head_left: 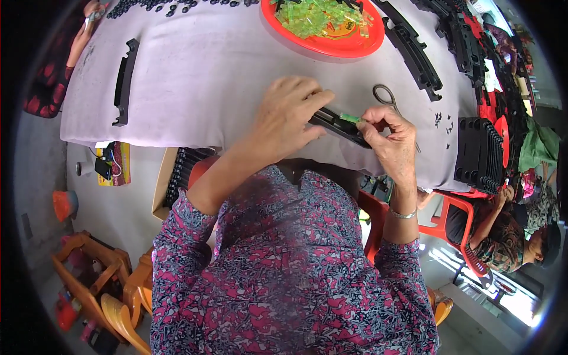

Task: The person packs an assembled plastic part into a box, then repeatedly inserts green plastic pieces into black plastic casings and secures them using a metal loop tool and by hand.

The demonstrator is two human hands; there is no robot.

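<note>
A long black plastic strip point(340, 126), with a channel along its top, lies slantwise in front of me by the table's near edge. My left hand point(285, 118) is at its left end, thumb and forefinger apart on either side of it; the palm hides that end. With thumb and fingertips, my right hand point(390, 137) pinches a small clear green tube-like piece point(349, 118) over the strip's right part. Scissors point(384, 94) lie just beyond my right hand, partly hidden by it.
A red plate point(331, 50) heaped with yellow-green clear pieces stands at the back. Another black strip point(125, 83) lies on the left, and longer ones point(414, 56) lie to the right. Stacked black parts point(478, 154) stand by the right edge. Other people sit at both sides.
</note>
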